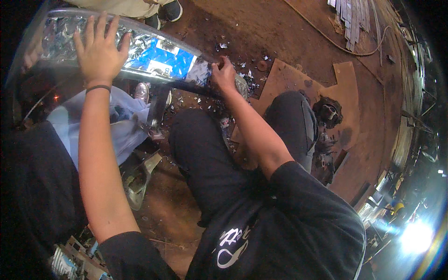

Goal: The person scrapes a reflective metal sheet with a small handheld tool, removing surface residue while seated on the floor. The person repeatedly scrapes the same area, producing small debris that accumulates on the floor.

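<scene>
A long metal frame [140,25] with rounded sides lies across the upper left, its face covered with shiny, crinkled silver sheeting [60,35] and a blue-and-white printed section [170,60]. My left hand [101,49] rests flat on the silver part, fingers spread, with a dark band on the wrist. Close to the frame's right end, my right hand [225,74] has its fingers curled and pinched at the edge of the sheeting. What lies between those fingertips is too small to make out.
Another person's hand [33,57] is by the frame's far left end. Someone in beige trousers [126,7] and dark shoes [172,10] stands beyond it. Torn scraps [223,45] litter the brown floor. A flat brown sheet [284,79], a hose [322,35] and metal strips [350,21] lie right.
</scene>
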`<state>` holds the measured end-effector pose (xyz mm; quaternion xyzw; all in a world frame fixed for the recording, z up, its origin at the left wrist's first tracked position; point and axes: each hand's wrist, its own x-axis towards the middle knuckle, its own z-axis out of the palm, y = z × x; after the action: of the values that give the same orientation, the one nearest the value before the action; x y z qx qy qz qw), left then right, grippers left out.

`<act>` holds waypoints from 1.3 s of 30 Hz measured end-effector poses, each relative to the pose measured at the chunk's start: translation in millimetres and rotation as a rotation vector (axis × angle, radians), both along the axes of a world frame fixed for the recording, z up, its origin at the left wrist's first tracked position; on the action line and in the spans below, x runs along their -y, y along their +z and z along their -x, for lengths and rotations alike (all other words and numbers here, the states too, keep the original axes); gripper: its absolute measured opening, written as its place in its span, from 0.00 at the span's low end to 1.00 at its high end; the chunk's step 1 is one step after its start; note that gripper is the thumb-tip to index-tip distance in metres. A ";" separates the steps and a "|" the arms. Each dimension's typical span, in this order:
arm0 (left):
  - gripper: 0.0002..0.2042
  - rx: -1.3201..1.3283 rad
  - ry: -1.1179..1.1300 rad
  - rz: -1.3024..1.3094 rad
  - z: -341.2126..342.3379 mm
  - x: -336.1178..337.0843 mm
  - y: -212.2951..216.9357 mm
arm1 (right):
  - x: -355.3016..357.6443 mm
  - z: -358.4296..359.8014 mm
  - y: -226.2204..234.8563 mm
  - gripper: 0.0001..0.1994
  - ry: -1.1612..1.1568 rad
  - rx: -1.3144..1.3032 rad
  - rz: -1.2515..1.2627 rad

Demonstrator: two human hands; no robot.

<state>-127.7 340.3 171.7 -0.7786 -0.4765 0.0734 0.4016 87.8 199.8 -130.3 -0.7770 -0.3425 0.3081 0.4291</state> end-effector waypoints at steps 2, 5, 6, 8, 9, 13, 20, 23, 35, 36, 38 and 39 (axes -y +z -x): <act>0.26 0.011 -0.011 0.001 -1.1 -0.3 -1.6 | 6.2 -5.7 -10.3 0.18 0.035 -0.015 -0.035; 0.26 0.015 -0.004 0.005 4.1 1.8 -3.3 | 9.9 -4.0 -3.7 0.15 0.134 -0.081 -0.018; 0.26 0.012 0.002 0.008 6.2 2.2 -3.0 | 8.7 -0.7 2.1 0.15 0.125 -0.071 -0.012; 0.26 0.015 0.005 0.013 3.7 1.5 -2.3 | 4.4 -1.4 9.5 0.14 0.097 -0.038 -0.004; 0.26 0.014 0.008 0.016 1.7 2.1 -2.0 | 3.8 -2.9 13.4 0.13 0.103 -0.042 0.017; 0.26 0.012 0.029 0.024 1.7 2.6 -0.8 | 1.3 -2.8 30.6 0.15 0.133 -0.033 0.124; 0.26 0.032 0.008 0.012 0.4 5.5 -1.2 | -4.8 12.4 43.6 0.15 0.134 0.175 0.284; 0.26 0.016 0.017 0.006 -0.8 4.9 -2.9 | -11.0 16.4 41.3 0.15 0.240 0.240 0.364; 0.24 0.085 -0.098 -0.023 11.7 -3.2 -7.1 | 17.4 2.3 20.0 0.14 0.203 0.138 -0.188; 0.24 0.077 -0.090 -0.022 11.3 -2.7 -7.2 | 22.8 1.0 17.0 0.16 0.199 0.144 -0.161; 0.25 0.055 -0.043 -0.002 6.6 0.4 -3.2 | 23.1 3.7 18.6 0.15 0.208 0.127 -0.149; 0.26 0.042 -0.002 0.017 4.0 2.9 -0.9 | 22.6 5.6 19.3 0.14 0.214 0.118 -0.143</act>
<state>-131.7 337.4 170.8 -0.7839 -0.4833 0.0608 0.3850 82.2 177.2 -111.1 -0.7204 -0.4690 0.2806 0.4270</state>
